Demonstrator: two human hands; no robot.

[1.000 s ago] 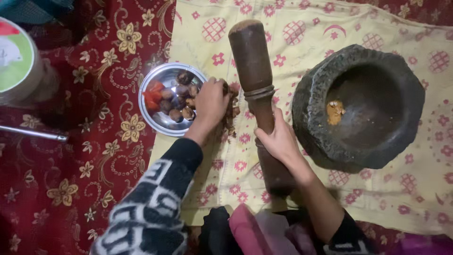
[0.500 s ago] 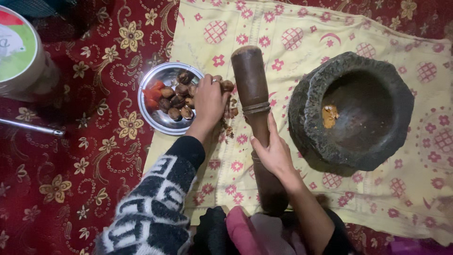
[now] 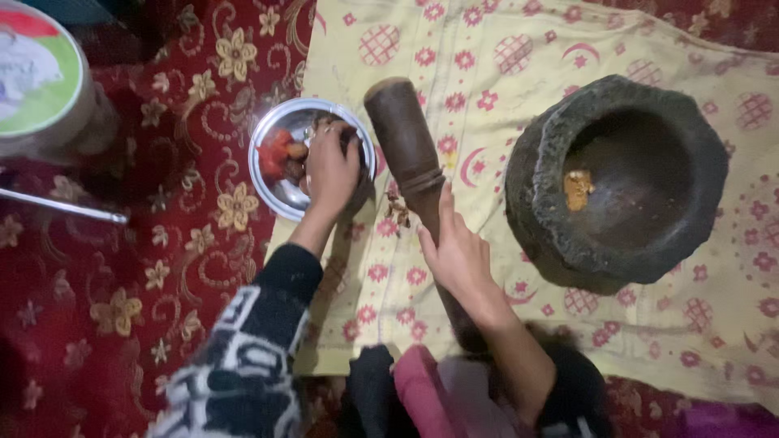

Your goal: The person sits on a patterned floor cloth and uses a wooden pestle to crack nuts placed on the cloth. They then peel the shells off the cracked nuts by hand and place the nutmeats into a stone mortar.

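A long wooden pestle (image 3: 403,144) lies on the yellow patterned cloth (image 3: 503,57), and my right hand (image 3: 454,251) rests on its lower part with fingers wrapped around it. To its left, my left hand (image 3: 331,166) reaches into a small steel bowl (image 3: 272,182) of red and brown pieces, fingers curled over them; whether it holds any is hidden. A heavy stone mortar (image 3: 621,178) stands to the right of the pestle with a small yellowish lump inside.
A red flowered carpet (image 3: 162,268) lies under the cloth. A round container with a green and white lid (image 3: 36,81) stands at the top left, and a thin metal rod (image 3: 61,207) lies below it. A few crumbs lie beside the pestle.
My left hand has moved further over the steel bowl and now covers most of its contents. My right hand stays on the pestle. The view has shifted slightly.
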